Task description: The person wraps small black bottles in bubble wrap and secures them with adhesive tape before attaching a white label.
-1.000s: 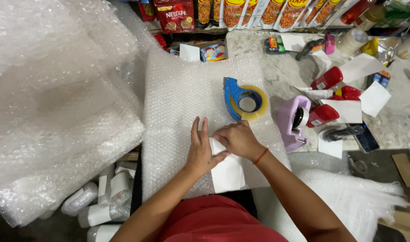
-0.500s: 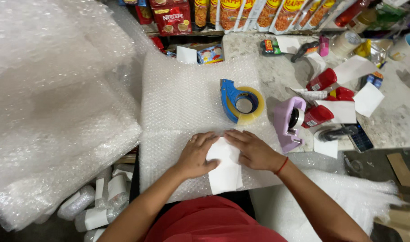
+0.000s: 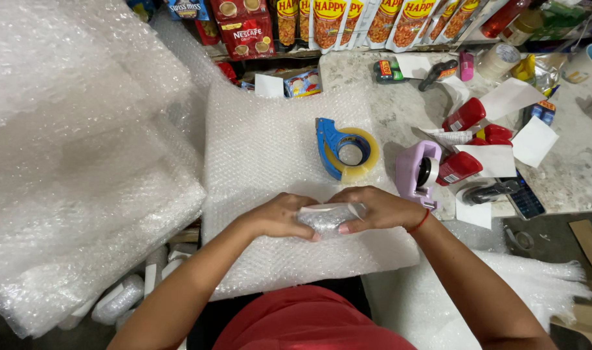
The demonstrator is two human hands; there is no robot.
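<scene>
My left hand (image 3: 278, 217) and my right hand (image 3: 375, 209) meet over a sheet of bubble wrap (image 3: 270, 155) spread on the counter. Between them they grip a small bundle (image 3: 323, 218) rolled in bubble wrap, with a white paper edge showing along its top. My left fingers curl around its left end. My right thumb and fingers press on its right end. A red band circles my right wrist. The item inside the bundle is hidden.
A blue tape dispenser (image 3: 345, 150) with a yellowish roll lies just beyond my hands. A lilac label dispenser (image 3: 418, 172), red bottles (image 3: 464, 115) and white paper slips (image 3: 533, 140) crowd the right. A big bubble-wrap pile (image 3: 76, 162) fills the left. Food packets (image 3: 328, 23) line the back.
The flat white paper that lay under my hands is now rolled up with bubble wrap into a small bundle, and both hands have closed around it.
</scene>
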